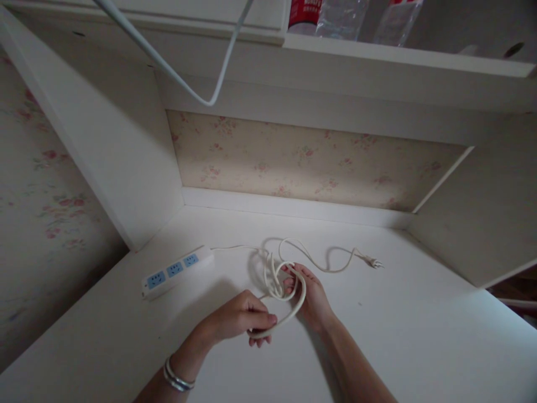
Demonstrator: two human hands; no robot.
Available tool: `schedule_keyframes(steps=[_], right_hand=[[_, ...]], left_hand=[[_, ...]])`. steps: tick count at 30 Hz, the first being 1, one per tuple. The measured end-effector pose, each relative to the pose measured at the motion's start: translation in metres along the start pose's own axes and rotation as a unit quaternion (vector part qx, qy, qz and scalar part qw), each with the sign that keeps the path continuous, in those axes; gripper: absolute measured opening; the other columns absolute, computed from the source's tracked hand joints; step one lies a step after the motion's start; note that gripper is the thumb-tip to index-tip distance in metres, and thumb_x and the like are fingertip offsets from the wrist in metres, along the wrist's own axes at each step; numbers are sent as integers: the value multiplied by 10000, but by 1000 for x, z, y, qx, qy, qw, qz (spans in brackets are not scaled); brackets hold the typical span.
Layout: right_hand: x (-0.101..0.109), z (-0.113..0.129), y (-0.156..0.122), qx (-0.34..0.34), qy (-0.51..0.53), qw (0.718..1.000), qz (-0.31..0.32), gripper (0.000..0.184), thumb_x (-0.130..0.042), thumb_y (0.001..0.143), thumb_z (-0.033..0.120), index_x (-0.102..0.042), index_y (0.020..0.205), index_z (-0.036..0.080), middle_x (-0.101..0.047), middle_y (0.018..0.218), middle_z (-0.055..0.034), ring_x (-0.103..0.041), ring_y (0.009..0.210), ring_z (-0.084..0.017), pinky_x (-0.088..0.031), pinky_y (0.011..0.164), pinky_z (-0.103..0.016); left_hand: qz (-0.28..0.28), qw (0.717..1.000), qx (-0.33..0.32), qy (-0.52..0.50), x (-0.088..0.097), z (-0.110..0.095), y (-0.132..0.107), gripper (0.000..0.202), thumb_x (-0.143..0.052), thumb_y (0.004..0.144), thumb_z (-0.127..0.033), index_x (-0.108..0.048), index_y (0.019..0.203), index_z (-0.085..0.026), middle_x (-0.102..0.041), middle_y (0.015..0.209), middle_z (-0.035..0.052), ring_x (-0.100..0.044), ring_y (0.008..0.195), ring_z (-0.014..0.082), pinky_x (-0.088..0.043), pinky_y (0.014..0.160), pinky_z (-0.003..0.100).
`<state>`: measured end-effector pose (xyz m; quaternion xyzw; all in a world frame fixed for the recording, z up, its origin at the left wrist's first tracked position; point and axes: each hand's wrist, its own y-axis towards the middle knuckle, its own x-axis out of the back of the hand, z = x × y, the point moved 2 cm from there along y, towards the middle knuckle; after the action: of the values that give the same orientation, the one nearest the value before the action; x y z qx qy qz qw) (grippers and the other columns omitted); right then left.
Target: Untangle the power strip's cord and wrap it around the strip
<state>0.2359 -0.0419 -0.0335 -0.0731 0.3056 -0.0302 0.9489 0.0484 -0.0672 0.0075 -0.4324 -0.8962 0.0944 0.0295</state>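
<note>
A white power cord (298, 302) is gathered in loose loops above the white desktop. My left hand (247, 318) pinches the near side of a loop between thumb and fingers. On the far side of the loops, my right hand (310, 291) curls its fingers round the cord. From the bundle, one end runs left to a power strip (178, 271) with three blue sockets, lying at a slant on the desk. The other end curves right across the desk to a plug (372, 261) with bare metal prongs. Some fingertips of both hands are hidden.
White side panels (104, 129) stand left and right of the desktop (377, 341). Behind it is flowered wallpaper (302, 159). Overhead, a shelf (403, 59) holds plastic bottles (342, 17), and a pale bent rod or cable (210, 101) hangs down in front.
</note>
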Motion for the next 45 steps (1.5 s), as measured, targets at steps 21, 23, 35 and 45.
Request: schedule_keyframes(steps=[21,23,35,45], right_hand=[[-25,-19,-13,34,-209,968,135,321,-650,799,483,-631,913,184,-524,555,54,-401,444,-61,-314,439,-191],[-27,-17,-15,32,-209,969,128,324,-660,787,484,-645,907,184,-544,585,45,-409,457,-63,-325,445,-194],[-27,-16,-18,0,-218,968,127,361,-670,782,472,-700,950,154,-627,559,-8,-525,415,-118,-383,414,-226],[-21,-17,-9,79,-252,963,54,360,-666,784,478,-704,935,153,-659,688,-29,-563,575,-130,-440,542,-241]], left_hand=[[-119,988,19,-100,-14,15,22,589,-517,777,-668,-620,738,-90,-618,512,49,-557,412,117,-419,436,215],[-118,989,22,-91,-15,14,22,547,-572,752,-642,-611,721,-98,-620,516,41,-558,424,115,-405,433,210],[-159,987,19,-25,-13,17,25,537,-601,720,-626,-620,598,-104,-592,502,22,-523,410,95,-336,419,207],[-179,984,6,-16,-13,16,24,242,-623,687,-310,-551,530,-141,-494,464,-34,-450,439,85,-313,445,216]])
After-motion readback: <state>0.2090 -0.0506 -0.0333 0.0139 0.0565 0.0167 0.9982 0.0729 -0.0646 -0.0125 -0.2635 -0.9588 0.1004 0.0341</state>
